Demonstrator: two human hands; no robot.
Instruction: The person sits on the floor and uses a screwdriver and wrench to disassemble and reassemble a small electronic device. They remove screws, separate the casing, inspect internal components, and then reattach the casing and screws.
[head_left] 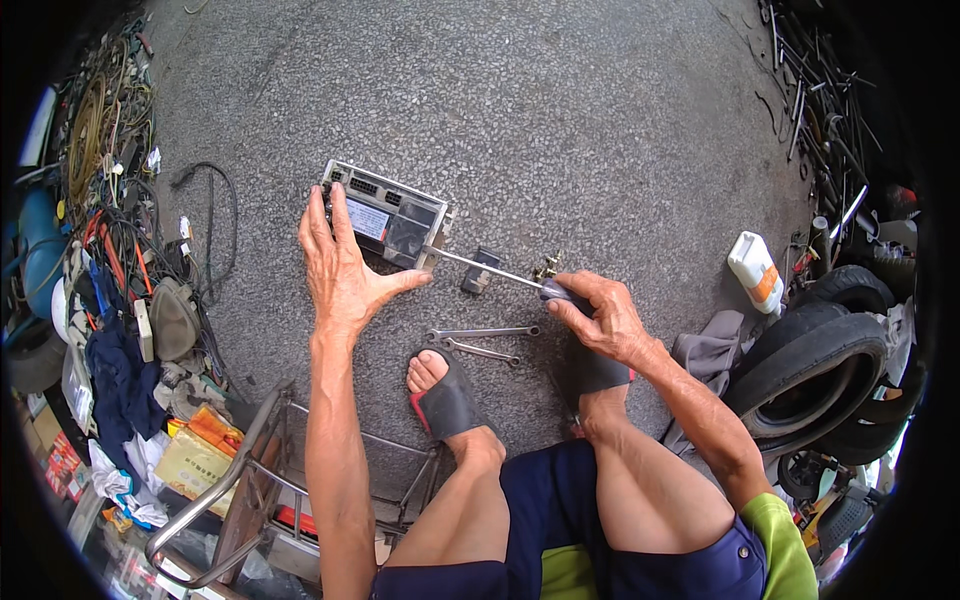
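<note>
Left hand [340, 265] lies flat, fingers spread, on metal box [388, 217] on the ground. Right hand [598, 315] closed around screwdriver [500, 272], tip at box corner. Two wrenches [482, 341] lie near.

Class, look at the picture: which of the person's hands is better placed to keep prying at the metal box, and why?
Probably the right hand: it grips the screwdriver, whose tip meets the metal box at its corner. The left hand lies open on the box, steadying it.
</note>
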